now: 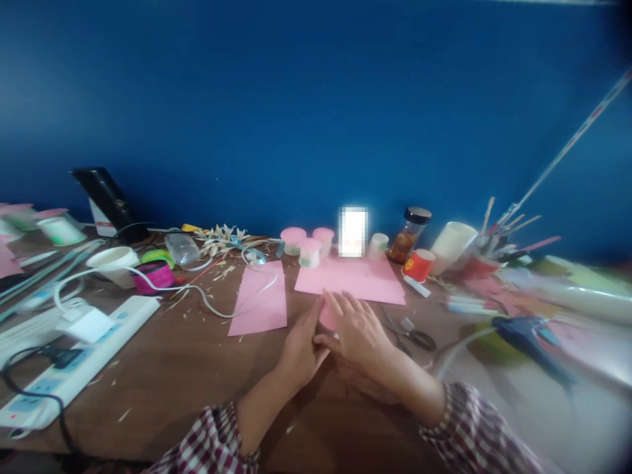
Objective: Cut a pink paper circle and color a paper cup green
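My left hand and my right hand meet over the middle of the table, closed around a small pink paper piece. Its rounded edge shows between the fingers; most of it is hidden, and I cannot tell whether a cup is under it. The right fingers lie across its top, while the left hand grips its side. Just beyond lies a pink paper sheet, with another pink sheet to the left. Small paper cups with pink paper discs on top stand behind. Scissors rest right of my hands.
At left, a white power strip carries a plug and cables. A white cup and magenta tape roll stand behind it. Right are a dark-lidded jar, a red paper cup and a blue glue gun. Dry scraps litter the table.
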`<state>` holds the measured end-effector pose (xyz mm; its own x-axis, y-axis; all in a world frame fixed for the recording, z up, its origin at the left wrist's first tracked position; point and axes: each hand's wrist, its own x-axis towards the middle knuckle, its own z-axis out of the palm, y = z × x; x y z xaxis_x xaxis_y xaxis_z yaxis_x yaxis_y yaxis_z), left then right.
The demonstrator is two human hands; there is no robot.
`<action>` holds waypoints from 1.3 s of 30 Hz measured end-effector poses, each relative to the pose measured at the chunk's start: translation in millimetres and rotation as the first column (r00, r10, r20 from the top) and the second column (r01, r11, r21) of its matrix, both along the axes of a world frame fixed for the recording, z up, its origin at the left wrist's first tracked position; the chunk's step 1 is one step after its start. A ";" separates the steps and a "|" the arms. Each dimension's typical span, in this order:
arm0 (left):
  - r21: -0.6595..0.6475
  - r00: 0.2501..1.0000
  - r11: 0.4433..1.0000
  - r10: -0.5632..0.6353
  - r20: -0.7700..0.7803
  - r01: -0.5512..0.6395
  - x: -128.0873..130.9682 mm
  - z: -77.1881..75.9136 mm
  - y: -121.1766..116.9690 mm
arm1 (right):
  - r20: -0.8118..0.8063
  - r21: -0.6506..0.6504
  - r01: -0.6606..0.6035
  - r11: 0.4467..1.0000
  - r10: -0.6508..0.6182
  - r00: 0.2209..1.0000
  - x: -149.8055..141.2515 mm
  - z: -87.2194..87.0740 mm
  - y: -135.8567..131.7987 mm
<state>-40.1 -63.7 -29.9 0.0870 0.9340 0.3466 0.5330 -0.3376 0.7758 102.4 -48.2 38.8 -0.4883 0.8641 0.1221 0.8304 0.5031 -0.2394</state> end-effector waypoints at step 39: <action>0.453 0.946 0.882 0.024 -0.324 0.133 -8.4 16.2 -5.0 | -0.196 0.306 -0.168 0.937 0.235 0.952 39.2 -22.7 -5.8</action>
<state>-48.5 -68.7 -13.7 0.3094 0.6623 0.6824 0.6893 -0.6506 0.3189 141.6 -54.0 16.2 -0.5789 0.6638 0.4735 0.6450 0.7281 -0.2322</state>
